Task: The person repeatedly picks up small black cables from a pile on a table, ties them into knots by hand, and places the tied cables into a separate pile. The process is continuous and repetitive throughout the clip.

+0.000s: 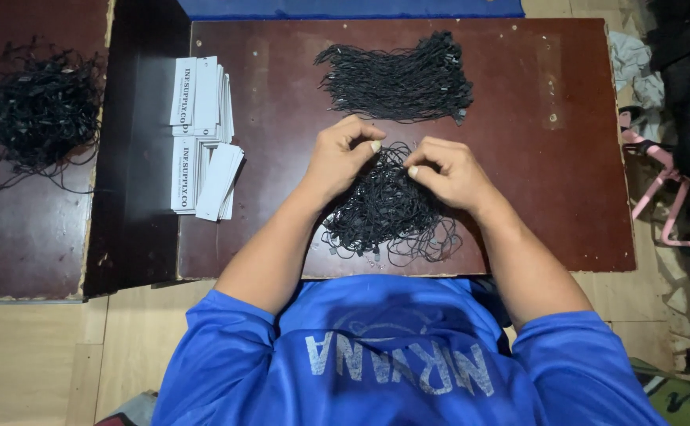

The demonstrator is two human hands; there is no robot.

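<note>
With my left hand [343,158] and right hand [443,170] both pinching strands atop the near string pile [388,213] at the board's [550,197] near edge, I judge it best to tease one loop free slowly, so the tangle doesn't lift with it.

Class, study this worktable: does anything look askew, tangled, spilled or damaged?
Yes. The nearer stack of white paper tags has slid into a skewed fan. The black cord pile under the left hand and right hand is tangled, unlike the straighter cord bundle behind. The brown tabletop shows pale chips.
</note>
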